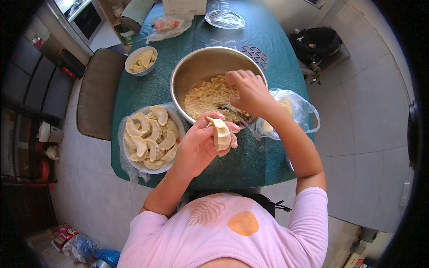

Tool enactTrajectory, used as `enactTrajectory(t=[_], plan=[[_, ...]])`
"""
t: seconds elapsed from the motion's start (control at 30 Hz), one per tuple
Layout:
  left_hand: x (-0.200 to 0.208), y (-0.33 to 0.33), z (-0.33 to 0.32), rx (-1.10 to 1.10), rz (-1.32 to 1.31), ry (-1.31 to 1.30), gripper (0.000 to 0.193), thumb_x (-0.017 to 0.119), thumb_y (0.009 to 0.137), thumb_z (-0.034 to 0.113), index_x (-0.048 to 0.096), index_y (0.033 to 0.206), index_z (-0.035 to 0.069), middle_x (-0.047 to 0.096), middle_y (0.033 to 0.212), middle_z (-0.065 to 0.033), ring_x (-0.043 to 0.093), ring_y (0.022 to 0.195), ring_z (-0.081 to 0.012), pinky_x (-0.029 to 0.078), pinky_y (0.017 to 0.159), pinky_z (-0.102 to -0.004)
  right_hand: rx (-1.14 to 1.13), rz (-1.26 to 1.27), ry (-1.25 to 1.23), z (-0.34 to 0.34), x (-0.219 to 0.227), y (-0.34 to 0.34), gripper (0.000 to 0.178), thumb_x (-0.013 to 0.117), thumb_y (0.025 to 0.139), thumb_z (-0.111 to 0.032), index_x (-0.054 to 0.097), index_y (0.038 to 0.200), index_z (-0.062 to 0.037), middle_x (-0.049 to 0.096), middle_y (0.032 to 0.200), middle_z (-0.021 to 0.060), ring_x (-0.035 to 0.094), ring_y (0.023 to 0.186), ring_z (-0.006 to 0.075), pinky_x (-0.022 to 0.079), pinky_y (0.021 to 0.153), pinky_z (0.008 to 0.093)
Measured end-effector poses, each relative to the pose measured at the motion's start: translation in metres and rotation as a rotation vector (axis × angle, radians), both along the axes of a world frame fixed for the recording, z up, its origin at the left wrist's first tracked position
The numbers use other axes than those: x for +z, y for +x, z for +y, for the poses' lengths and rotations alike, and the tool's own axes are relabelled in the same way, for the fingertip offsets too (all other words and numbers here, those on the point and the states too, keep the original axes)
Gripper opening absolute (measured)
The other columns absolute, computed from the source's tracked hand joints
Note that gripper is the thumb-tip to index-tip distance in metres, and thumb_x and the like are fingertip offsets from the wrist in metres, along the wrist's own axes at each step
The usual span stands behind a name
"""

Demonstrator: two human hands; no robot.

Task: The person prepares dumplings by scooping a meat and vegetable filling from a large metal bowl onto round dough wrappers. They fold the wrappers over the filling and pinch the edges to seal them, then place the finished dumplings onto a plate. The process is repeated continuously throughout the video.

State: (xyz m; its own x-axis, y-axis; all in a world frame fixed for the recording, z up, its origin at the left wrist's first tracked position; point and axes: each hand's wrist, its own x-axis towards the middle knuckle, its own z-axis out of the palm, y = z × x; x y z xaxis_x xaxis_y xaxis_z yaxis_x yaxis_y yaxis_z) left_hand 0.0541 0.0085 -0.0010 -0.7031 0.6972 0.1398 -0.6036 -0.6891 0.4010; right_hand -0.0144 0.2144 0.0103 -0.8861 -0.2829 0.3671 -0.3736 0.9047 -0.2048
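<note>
My left hand [195,149] is closed around a folded dumpling [221,135], gripping it by its sides with floury fingers in front of the metal bowl. Over the right part of this large bowl [175,85], my right hand [250,93] hangs with bent fingers apart from the thumb, and nothing shows between them. Inside the bowl lies a crumbly yellowish filling [208,96]. A metal spoon [240,117] leans in it, just below my right hand. To the left, a plastic-lined plate of several finished dumplings [152,136] sits beside my left hand.
Right of the metal bowl is a plastic bag [304,111] with round dough wrappers [286,107]. A small bowl of dumplings [142,61] stands at the far left. Farther back are a wrapped plate [225,19], a crumpled bag [170,27] and a trivet [255,56]. A chair [99,94] adjoins the table's left edge.
</note>
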Motion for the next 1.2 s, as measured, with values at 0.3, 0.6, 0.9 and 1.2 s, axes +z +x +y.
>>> enactTrajectory(t=[0.3,0.6,0.9,1.2], plan=[[0.001,0.006,0.002,0.412,0.273,-0.221,0.03,0.048,0.094,0.008,0.039,0.123,0.007,0.052,0.123,-0.0201,0.054,0.108,-0.0241,0.046,0.088,-0.0322,0.124,-0.095,-0.536,-0.017,0.046,0.038,0.024,0.063,0.074,-0.01,0.064,0.098,-0.0094,0.059,0.092,0.0074,0.057,0.094,0.024,0.044,0.074,0.0337],[0.001,0.008,0.006,0.683,0.636,-0.432,0.031,0.049,0.092,-0.002,0.038,0.12,0.004,0.049,0.125,-0.02,0.051,0.113,-0.0198,0.043,0.094,-0.0315,0.375,0.195,0.102,-0.044,0.087,0.082,0.023,0.07,0.067,-0.011,0.053,0.081,-0.005,0.05,0.077,0.0064,0.053,0.073,0.0214,0.043,0.064,0.0331],[0.001,0.01,0.009,0.789,0.828,-0.544,0.031,0.048,0.091,-0.006,0.038,0.119,0.002,0.048,0.126,-0.0208,0.05,0.115,-0.0218,0.04,0.098,-0.0338,0.468,0.182,0.432,-0.045,0.099,0.079,0.016,0.059,0.069,-0.019,0.058,0.077,-0.0045,0.053,0.072,0.0031,0.052,0.071,0.0175,0.038,0.06,0.0295],[-0.001,0.025,0.005,0.546,0.556,-0.588,0.032,0.053,0.092,0.002,0.042,0.122,-0.002,0.05,0.126,-0.0152,0.053,0.111,-0.0173,0.042,0.096,-0.031,0.499,0.044,0.349,-0.038,0.101,0.084,0.018,0.065,0.073,-0.021,0.056,0.08,-0.0067,0.057,0.073,0.0041,0.058,0.071,0.0189,0.043,0.066,0.0306]])
